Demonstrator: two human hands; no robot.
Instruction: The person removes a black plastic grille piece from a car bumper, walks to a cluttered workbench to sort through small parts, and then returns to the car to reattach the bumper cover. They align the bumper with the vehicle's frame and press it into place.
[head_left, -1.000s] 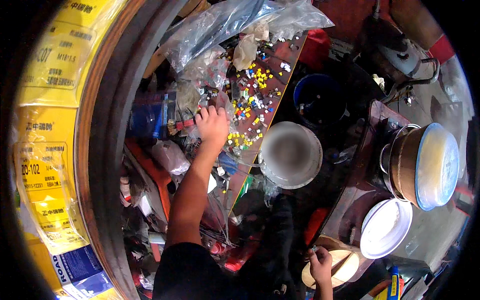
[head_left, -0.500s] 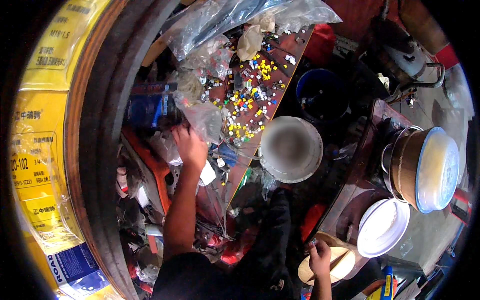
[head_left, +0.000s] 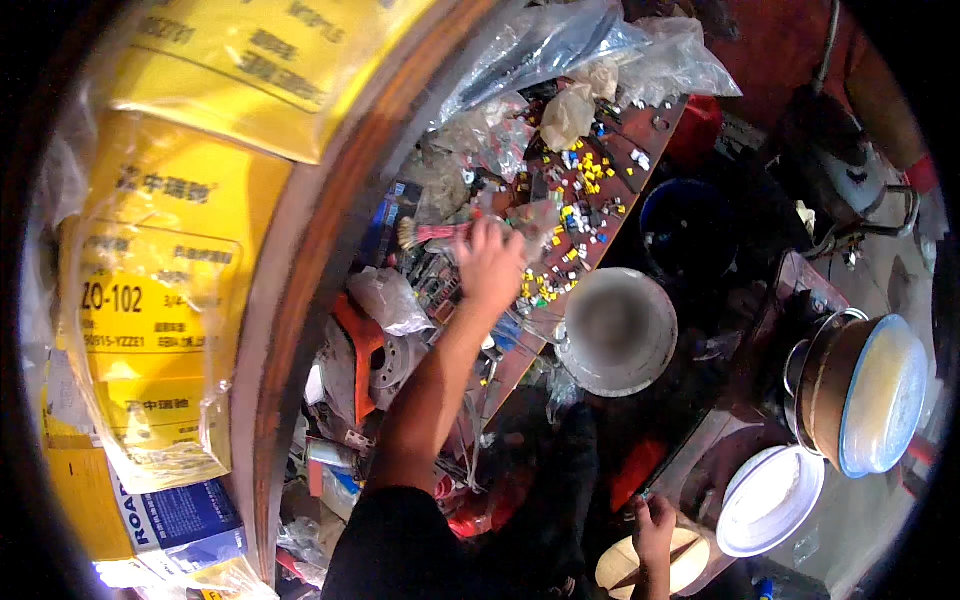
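Back toward the middle of the worktop (head_left: 645,125) has come the left hand (head_left: 492,262): half a second ago it was farther left, by the white bag (head_left: 388,300). The view has swung too, so the yellow packs (head_left: 190,220) fill more of the left side. At the left grip, the fingers bend down where the right end of a red bundle (head_left: 435,232) meets them; whether they close on it I cannot tell. That bundle lies level, its pale frayed end pointing toward the worktop's cluttered left side. Just beyond the hand is a clear plastic bag (head_left: 538,218). The right hand (head_left: 655,535), well apart from the worktop, has its grip pinched on a small piece (head_left: 645,496), too small to identify, above a round wooden disc (head_left: 612,567).

Outward from the left hand, small yellow, white, blue and dark connectors (head_left: 590,172) are strewn along the worktop's right edge. Crumpled clear sheeting (head_left: 680,62) covers its far end and overhangs the far right corner. Along the left side stands an orange-red frame (head_left: 360,350).

Just past the right edge is a round pale tub (head_left: 655,372), its middle blurred, with a dark blue bucket (head_left: 690,262) behind it. Over on the room's right side are a white basin (head_left: 735,525) and a brown drum (head_left: 822,385) with a blue-rimmed cover.
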